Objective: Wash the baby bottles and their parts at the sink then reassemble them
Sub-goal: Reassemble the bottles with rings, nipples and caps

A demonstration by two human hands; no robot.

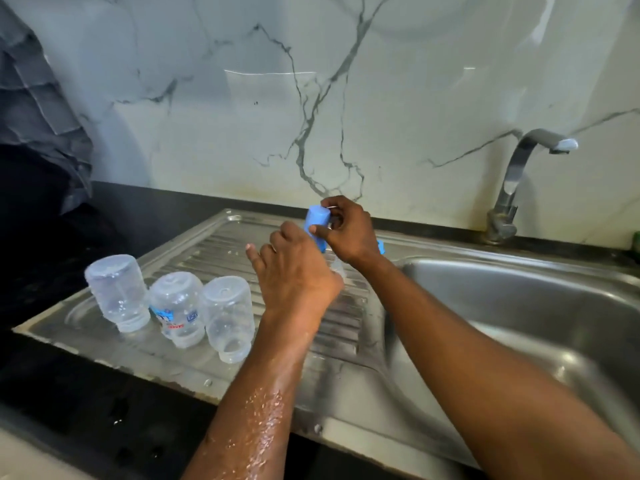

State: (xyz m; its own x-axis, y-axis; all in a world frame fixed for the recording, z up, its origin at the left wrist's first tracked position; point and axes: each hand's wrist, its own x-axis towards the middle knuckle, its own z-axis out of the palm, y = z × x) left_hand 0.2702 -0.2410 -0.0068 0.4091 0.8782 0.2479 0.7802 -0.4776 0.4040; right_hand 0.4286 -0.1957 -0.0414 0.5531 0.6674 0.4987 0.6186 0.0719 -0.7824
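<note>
Three clear baby bottles stand upside down on the steel drainboard (194, 358): a left one (117, 292), a middle one with a blue and red label (178, 308) and a right one (228, 317). Over the ribbed part, my right hand (346, 233) pinches a blue cap (317, 220) by its top and side. My left hand (294, 275) sits just below it, fingers curled around something clear that is mostly hidden (337, 268). A second blue part (381, 247) peeks out behind my right wrist.
The sink basin (519, 306) lies to the right, with a chrome tap (512, 188) at its back and no water running. A black counter (86, 403) surrounds the sink. A marble wall stands behind. Dark cloth (38, 116) hangs at the far left.
</note>
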